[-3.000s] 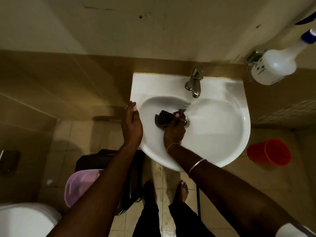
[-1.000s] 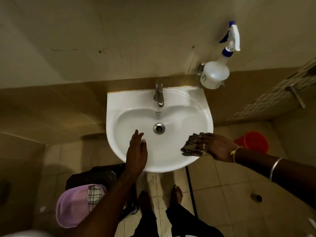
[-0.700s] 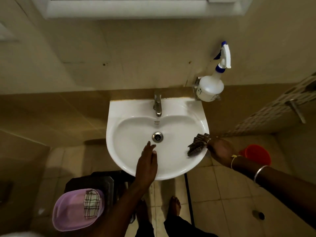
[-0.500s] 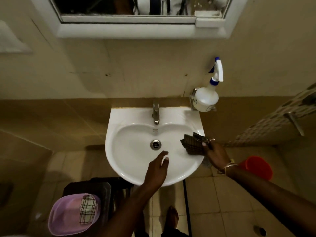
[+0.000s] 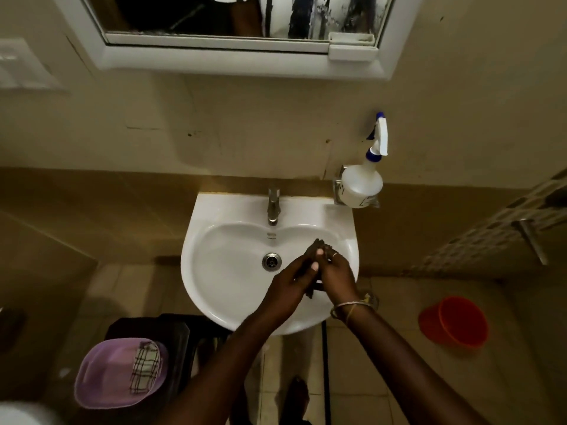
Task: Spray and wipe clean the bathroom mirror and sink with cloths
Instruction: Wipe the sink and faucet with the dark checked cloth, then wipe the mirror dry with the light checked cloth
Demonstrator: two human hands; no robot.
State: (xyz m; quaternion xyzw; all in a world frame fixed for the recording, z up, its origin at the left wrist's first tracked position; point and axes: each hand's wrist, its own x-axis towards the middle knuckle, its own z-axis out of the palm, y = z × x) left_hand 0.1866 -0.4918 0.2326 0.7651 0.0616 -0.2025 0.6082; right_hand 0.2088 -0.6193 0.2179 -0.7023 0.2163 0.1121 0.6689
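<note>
While looking down over the sink (image 5: 214,216), found both hands together above the right half of the bowl, just beside the drain (image 5: 271,261). Recorded left hand (image 5: 291,283) and right hand (image 5: 336,274) curled palm to palm round the dark cloth (image 5: 317,244), squeezing it between them. Saw only a tuft of it above the fingertips and a strip below the palms. Could not tell wringing from folding. Found the bowl white, with no visible marks or foam, and no water seen falling from the tap (image 5: 273,207). Judged the sink wipe close to finished, possibly done. Saw streaks and smears across the right part of the mirror (image 5: 337,16) above. Could not tell spray from dirt there, so judged the mirror either sprayed and unwiped or untouched, with work left in both cases. Noted spray bottle (image 5: 362,185) parked upright in the wall holder just right of the sink, held by neither hand. Logged a second, checked cloth (image 5: 144,366) draped in the purple tub (image 5: 104,378) at lower left, well apart from the hands. Judged it probably reserved for the mirror or for drying. Noted red bucket (image 5: 454,322) on the floor at right, not involved
</note>
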